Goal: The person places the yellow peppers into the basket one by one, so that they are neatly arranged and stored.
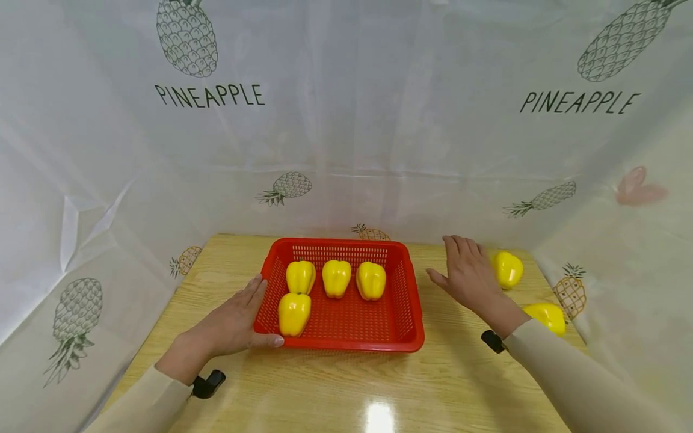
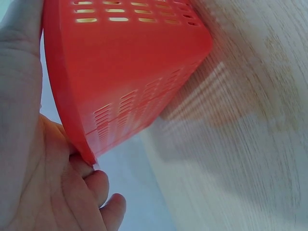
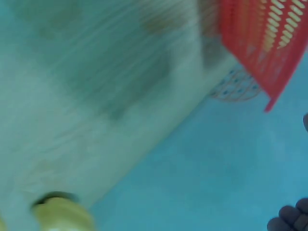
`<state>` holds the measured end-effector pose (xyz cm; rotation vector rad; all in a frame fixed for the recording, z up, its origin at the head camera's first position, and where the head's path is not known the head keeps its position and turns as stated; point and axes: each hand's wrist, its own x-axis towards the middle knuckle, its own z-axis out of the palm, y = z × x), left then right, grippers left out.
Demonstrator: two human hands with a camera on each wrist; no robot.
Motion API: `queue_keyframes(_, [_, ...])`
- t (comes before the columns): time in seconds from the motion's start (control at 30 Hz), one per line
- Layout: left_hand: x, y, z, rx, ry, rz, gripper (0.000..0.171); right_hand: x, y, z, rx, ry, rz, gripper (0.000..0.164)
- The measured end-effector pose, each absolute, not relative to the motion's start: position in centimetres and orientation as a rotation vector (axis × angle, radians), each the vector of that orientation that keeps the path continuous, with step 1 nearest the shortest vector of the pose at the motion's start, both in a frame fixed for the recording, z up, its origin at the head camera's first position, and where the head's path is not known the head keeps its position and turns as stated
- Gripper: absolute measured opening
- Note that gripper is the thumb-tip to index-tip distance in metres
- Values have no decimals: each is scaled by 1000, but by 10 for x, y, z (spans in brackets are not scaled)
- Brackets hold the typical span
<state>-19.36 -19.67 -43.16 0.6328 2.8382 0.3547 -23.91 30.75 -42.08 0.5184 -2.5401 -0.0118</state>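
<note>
A red plastic basket [image 1: 346, 345] with perforated walls stands on the wooden table, with several yellow bell peppers inside, including one pepper [image 1: 295, 314] at its front left. My left hand [image 1: 230, 322] holds the basket's left front corner, thumb on the front rim and fingers along the left rim. In the left wrist view, fingertips [image 2: 98, 186] bend at the rim's edge. To the right of the basket, my right hand [image 1: 470, 273] is held over the table, fingers extended, nothing in it. Just beyond it lies a yellow bell pepper [image 1: 508, 269]; another pepper [image 1: 547, 317] sits partly behind the right wrist.
White curtain [image 1: 346, 138] with pineapple prints hangs behind the table and along both sides. The wooden table [image 1: 325, 397] extends in front of the basket. Each wrist wears a black band, such as the right band [image 1: 492, 341].
</note>
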Motion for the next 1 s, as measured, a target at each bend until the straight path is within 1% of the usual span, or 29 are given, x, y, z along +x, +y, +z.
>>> queue_keyframes(0.2, [-193,-198,-432,612,2831,354,138,-222,343,-438,374,-2441,23,80])
queue_keyframes(0.27, [-193,-198,-432,603,2830,355,139,-217,352,-445,333,-2417,24,84])
queue_keyframes(0.4, [-194,-199,-432,596,2828,361,138,-207,368,-459,239,-2362,11,102])
queue_keyframes(0.43, [-194,-198,-432,597,2829,362,138,-204,372,-462,212,-2358,13,102])
queue_keyframes(0.67, [-193,-199,-434,613,2836,370,138,-181,396,-477,-44,-2536,54,78])
queue_keyframes(0.8, [-193,-200,-435,617,2840,372,138,-172,407,-483,-129,-2570,46,75])
queue_keyframes(1.0, [-194,-200,-436,616,2840,370,138,-161,419,-493,-263,-2639,45,80])
